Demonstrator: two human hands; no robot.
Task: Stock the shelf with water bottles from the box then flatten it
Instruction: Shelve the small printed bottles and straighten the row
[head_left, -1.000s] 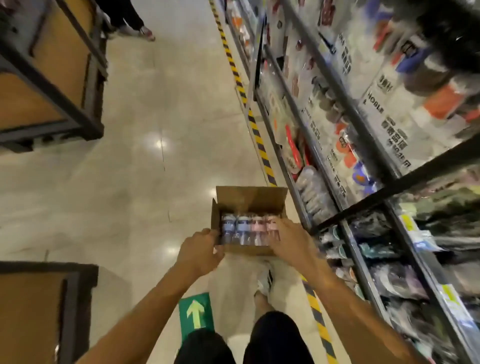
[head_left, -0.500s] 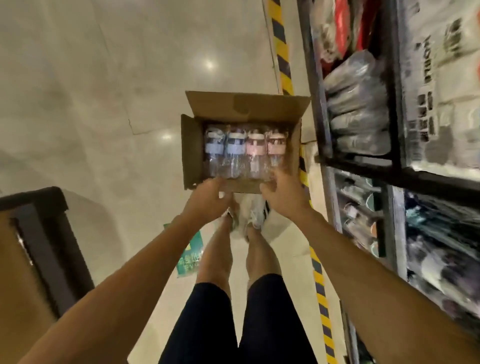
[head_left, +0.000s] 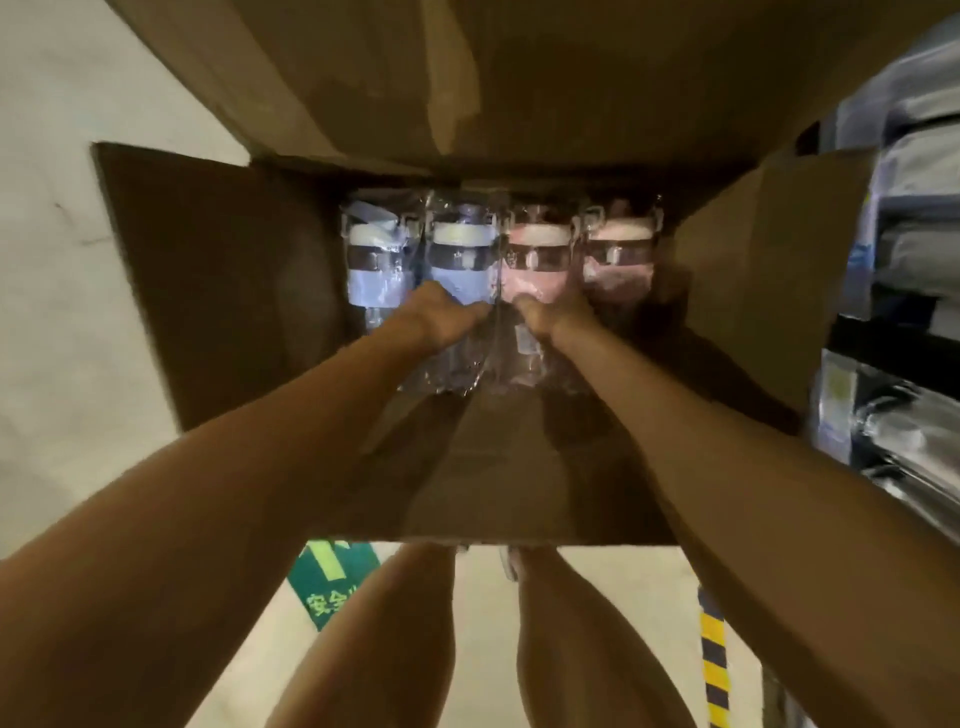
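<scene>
The cardboard box sits open on the floor, its flaps spread left, right, near and far; inside it four water bottles lie side by side in a row, caps toward the far side, each wrapped in clear plastic. From left to right they are the outer blue bottle, the inner blue bottle, the inner pink bottle and the outer pink bottle; neighbours touch one another.

Both arms reach down into the box from the near side. The left hand lies over the body of the inner blue bottle, below its coloured sleeve, thumb pointing right; the right hand lies over the body of the inner pink bottle, thumb pointing left. The two thumbs sit close together across the seam between the two bottles. The fingers are blurred and partly hidden behind the bottles, so each hand seems to be grasping its bottle rather than merely resting on it. The two outer bottles lie untouched, just beside the hands.

The far flap rises tall over the bottle caps; the right flap stands between the bottles and the shelf, which holds plastic-wrapped goods. Near the box, the person's bare legs stand on the pale floor; a green floor sticker lies at the left, yellow-and-black tape at the right.
</scene>
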